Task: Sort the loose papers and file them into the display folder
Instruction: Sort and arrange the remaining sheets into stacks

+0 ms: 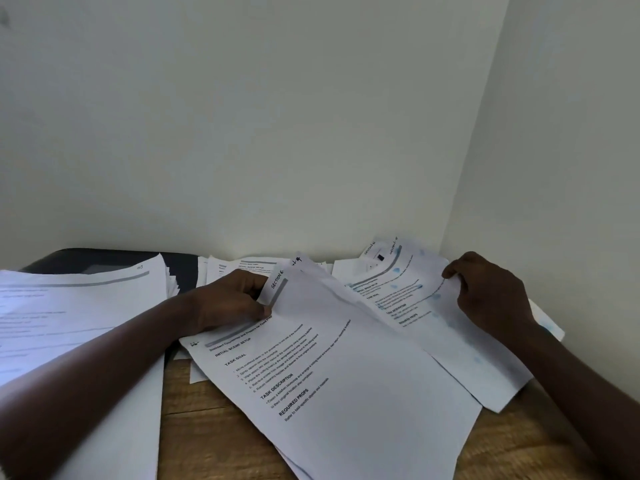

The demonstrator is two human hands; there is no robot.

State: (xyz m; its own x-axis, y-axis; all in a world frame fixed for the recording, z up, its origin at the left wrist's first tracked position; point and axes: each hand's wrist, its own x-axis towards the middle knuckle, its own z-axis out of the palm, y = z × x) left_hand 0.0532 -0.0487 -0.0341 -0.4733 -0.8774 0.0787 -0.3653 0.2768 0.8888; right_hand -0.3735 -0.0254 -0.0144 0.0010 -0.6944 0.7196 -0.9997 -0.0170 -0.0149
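Note:
Loose printed sheets lie spread over a wooden table (207,441). My left hand (230,301) pinches the top left corner of a sheet (332,344) marked "SECTION" and lifts it off a printed page (311,393) lying below it. My right hand (491,292) grips the right edge of a blue-speckled sheet (408,292) at the back right. A black display folder (104,259) lies at the back left, mostly covered by a stack of papers (69,323).
More loose sheets (242,266) are heaped along the wall at the back. The table stands in a corner, with walls directly behind and to the right. Bare wood shows at the front edge.

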